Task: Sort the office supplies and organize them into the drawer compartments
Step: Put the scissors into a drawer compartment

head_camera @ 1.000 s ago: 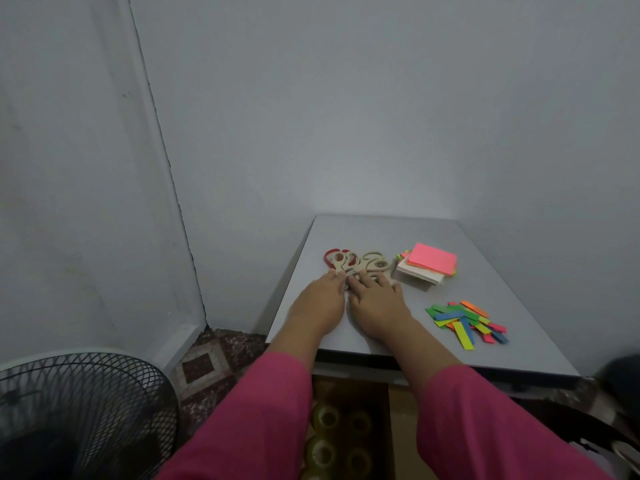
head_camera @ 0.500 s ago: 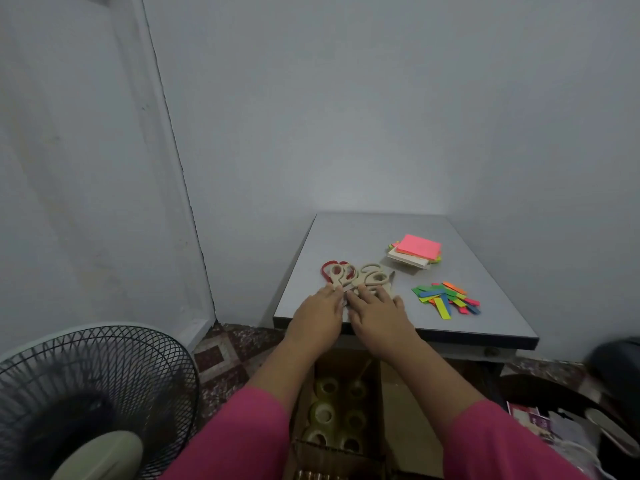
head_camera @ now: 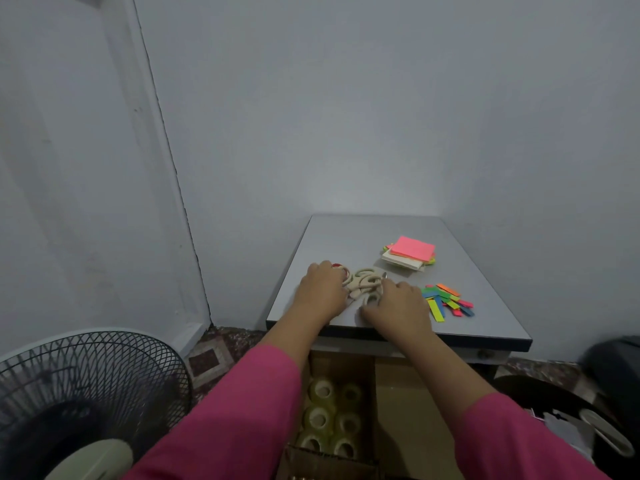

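Both hands are down on the grey table (head_camera: 346, 237), flanking a small heap of scissors (head_camera: 363, 284) with beige handle loops, one red loop peeping out at the heap's 10 o'clock. The left hand (head_camera: 320, 294) lies at the heap's 9 o'clock, palm down, its fingers (head_camera: 325, 268) curled over the loops on that side and touching them. The right hand (head_camera: 398, 308) sits at the heap's 4 o'clock, fingers bent and gathered against the nearest loops; whether they truly pinch a handle or merely press it cannot be told, as the knuckles hide the tips. The scissors lie flat near the table's front left part, handles overlapping one another, blades mostly hidden under the hands.

At 1 o'clock from the scissors, well apart from them, rests a stack of sticky notes (head_camera: 410, 252), a pink pad on top, a white one beneath, slivers of green and orange at the edges. At 3 o'clock from the right hand, just beside it, a scatter of coloured paper strips (head_camera: 445, 301) fans out: green, yellow, orange, blue, pink.

Pink sleeves (head_camera: 249, 410) cover both forearms. Below the table's front edge, between the arms, an open cardboard box (head_camera: 408, 410) holds rolls of clear tape (head_camera: 329, 417) standing in two rows. At 8 o'clock in the view stands a black fan (head_camera: 86, 382) with a wire grille, on a patterned floor (head_camera: 207, 358).
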`<state>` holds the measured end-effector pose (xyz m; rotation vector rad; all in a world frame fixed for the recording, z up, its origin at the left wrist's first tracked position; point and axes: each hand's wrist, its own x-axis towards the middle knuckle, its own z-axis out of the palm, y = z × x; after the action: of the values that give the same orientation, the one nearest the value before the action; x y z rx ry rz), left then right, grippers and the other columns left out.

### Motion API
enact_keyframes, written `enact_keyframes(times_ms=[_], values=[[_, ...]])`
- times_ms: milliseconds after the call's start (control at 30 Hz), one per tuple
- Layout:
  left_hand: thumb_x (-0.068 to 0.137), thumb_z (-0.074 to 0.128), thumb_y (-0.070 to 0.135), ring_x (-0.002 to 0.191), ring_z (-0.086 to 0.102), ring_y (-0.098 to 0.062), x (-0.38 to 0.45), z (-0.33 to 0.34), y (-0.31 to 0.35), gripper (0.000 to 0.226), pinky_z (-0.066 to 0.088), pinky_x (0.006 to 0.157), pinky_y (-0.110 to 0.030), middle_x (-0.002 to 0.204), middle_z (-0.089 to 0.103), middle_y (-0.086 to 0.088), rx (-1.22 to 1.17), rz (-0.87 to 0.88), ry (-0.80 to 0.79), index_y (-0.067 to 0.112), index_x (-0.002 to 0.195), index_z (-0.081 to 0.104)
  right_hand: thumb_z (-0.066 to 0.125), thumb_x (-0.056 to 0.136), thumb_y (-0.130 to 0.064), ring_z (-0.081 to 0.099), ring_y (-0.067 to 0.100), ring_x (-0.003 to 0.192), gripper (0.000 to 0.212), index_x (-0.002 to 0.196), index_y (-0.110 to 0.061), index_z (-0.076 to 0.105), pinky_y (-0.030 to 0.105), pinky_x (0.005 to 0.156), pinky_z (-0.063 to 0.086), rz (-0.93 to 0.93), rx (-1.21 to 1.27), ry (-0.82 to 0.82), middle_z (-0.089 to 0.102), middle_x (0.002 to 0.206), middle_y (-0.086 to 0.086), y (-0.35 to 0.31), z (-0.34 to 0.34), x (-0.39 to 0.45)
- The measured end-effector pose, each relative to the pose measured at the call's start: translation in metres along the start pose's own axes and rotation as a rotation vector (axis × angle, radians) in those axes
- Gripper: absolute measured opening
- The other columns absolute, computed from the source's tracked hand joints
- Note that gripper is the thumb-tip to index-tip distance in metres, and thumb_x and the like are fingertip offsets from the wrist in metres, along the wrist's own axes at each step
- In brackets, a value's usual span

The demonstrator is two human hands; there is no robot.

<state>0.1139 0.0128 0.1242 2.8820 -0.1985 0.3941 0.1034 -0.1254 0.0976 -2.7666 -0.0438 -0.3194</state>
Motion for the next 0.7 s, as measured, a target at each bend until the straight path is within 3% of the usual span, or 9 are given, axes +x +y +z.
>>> enact_keyframes(times_ms=[167,267,367,467,567,700], values=[[0.091,0.058,0.016,0.096,0.05,-0.025,0.012,-0.001,0.007,0.016,0.041,0.073,-0.029,0.107,0.054,-0.01,0.096,-0.024,-0.094,0.008,0.103,0.065,0.059,0.08,-0.045,0.048,0.024,0.102,0.058,0.126,-0.012,0.048,0.032,0.076,0.041,0.045,0.026,-0.031,0.053,0.109,0.009,0.003,0.002,0.008],[0.09,0.06,0.016,0.084,0.049,-0.024,0.017,-0.003,0.013,0.011,0.04,0.068,-0.03,0.104,0.058,-0.01,0.144,-0.083,-0.177,0.008,0.097,0.063,0.063,0.079,-0.044,0.049,0.024,0.098,0.044,0.109,-0.013,0.053,0.031,0.075,0.044,0.055,0.038,-0.047,0.055,0.105,0.009,0.003,0.0,0.009],[0.086,0.061,0.008,0.089,0.055,-0.026,0.018,-0.006,0.019,0.01,0.044,0.07,-0.031,0.105,0.06,-0.01,0.128,-0.12,-0.245,0.008,0.096,0.061,0.067,0.077,-0.045,0.053,0.024,0.095,0.044,0.103,-0.013,0.054,0.032,0.073,0.047,0.081,0.054,-0.04,0.056,0.102,0.009,0.002,-0.001,0.009],[0.083,0.06,0.003,0.092,0.057,-0.027,0.018,-0.006,0.023,0.015,0.049,0.078,-0.035,0.097,0.058,-0.011,0.099,-0.114,-0.235,0.006,0.097,0.059,0.068,0.075,-0.046,0.054,0.025,0.095,0.051,0.11,-0.011,0.054,0.032,0.072,0.048,0.101,0.067,-0.024,0.057,0.101,0.009,0.003,0.002,0.008],[0.083,0.062,0.003,0.082,0.051,-0.023,0.015,-0.008,0.028,0.012,0.047,0.075,-0.032,0.09,0.053,-0.008,0.151,-0.086,-0.217,0.008,0.09,0.054,0.067,0.075,-0.046,0.054,0.027,0.099,0.067,0.127,-0.008,0.049,0.034,0.072,0.049,0.098,0.108,0.009,0.057,0.103,0.011,0.006,0.005,0.005],[0.087,0.054,-0.001,0.08,0.052,-0.024,0.006,-0.006,0.029,0.009,0.041,0.067,-0.03,0.101,0.058,-0.013,0.187,-0.017,-0.077,0.003,0.092,0.06,0.064,0.081,-0.043,0.052,0.025,0.098,0.05,0.116,-0.01,0.051,0.029,0.068,0.04,0.05,0.166,0.074,0.055,0.102,0.01,0.012,0.003,-0.005]])
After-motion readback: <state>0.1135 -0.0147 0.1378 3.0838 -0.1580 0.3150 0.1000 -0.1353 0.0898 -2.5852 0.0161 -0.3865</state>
